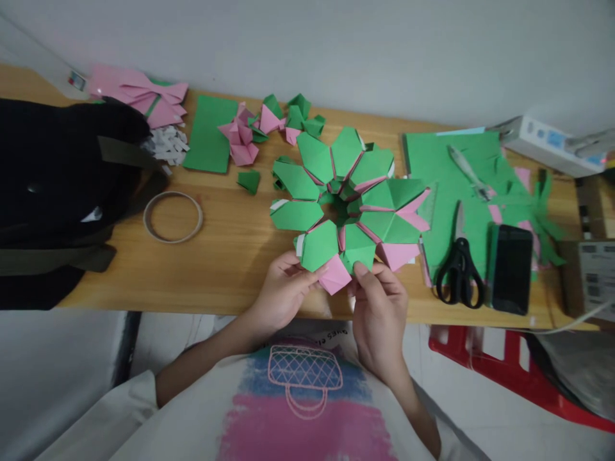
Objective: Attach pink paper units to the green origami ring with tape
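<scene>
A ring-shaped paper flower [314,160] of green petals edged with pink folds is held just above the desk's front part. My left hand [288,288] pinches its near left side, with the thumb by a pink paper petal [335,275]. On the near right side, my right hand [379,298] grips a green petal between thumb and fingers. More pink folded pieces [398,255] stick out at the flower's right. White strips show on several petal edges. Some fingertips are hidden beneath the paper.
Left on the wooden desk [230,269] are a tape roll [173,218], a black bag [62,186], white scraps [169,146] and green paper [210,134]. Folded pieces [243,134] lie behind. At right are scissors [460,262], a phone [512,269], a cutter [466,168] and a power strip [548,147].
</scene>
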`<state>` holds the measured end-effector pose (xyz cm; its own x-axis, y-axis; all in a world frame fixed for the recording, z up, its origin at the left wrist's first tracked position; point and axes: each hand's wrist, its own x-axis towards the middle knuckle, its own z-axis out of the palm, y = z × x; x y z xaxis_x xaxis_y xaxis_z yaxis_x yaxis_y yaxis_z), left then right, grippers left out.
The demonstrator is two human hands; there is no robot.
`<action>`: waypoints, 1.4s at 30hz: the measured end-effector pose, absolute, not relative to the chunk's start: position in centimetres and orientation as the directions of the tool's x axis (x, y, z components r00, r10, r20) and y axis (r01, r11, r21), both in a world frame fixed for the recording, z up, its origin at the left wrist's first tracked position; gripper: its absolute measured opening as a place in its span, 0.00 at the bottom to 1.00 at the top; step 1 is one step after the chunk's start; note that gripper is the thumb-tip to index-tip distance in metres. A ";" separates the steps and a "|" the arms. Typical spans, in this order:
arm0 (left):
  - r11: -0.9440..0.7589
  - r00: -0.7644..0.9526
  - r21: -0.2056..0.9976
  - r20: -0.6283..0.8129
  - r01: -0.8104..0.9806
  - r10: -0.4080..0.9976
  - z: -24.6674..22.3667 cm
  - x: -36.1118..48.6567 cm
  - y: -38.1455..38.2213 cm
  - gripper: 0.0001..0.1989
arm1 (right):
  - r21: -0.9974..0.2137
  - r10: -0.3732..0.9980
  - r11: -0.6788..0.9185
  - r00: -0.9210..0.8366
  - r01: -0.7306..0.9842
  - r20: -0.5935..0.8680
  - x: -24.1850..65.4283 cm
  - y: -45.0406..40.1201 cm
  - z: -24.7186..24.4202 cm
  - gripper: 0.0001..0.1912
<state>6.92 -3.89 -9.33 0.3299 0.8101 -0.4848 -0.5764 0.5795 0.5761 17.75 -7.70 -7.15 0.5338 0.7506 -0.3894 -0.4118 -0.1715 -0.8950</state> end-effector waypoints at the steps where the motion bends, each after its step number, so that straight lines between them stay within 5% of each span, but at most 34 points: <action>1: 0.579 0.333 0.574 -0.482 -0.579 0.811 -9.4 6.9 -3.9 0.10 | -0.893 0.752 -0.170 0.530 -0.416 -0.391 17.8 -7.7 -7.1 0.12; 28: 0.547 0.228 0.710 -0.500 -0.444 0.835 -8.7 7.2 -3.8 0.12 | -0.950 0.802 -0.133 0.533 -0.281 -0.270 18.4 -8.4 -7.5 0.10; 35: 0.571 0.219 0.703 -0.533 -0.423 0.818 -8.1 7.0 -3.4 0.12 | -0.843 0.823 -0.151 0.407 -0.516 -0.397 18.1 -7.4 -8.4 0.11; 42: 0.565 0.232 0.722 -0.516 -0.399 0.824 -8.6 6.7 -3.2 0.11 | -0.843 0.820 -0.151 0.410 -0.517 -0.398 18.1 -6.5 -8.3 0.09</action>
<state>6.66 -3.24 -8.64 0.2315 0.8245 -0.5164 -0.3992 0.5646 0.7224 18.09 -6.55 -8.34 0.4105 0.8203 -0.3982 -0.5167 -0.1506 -0.8428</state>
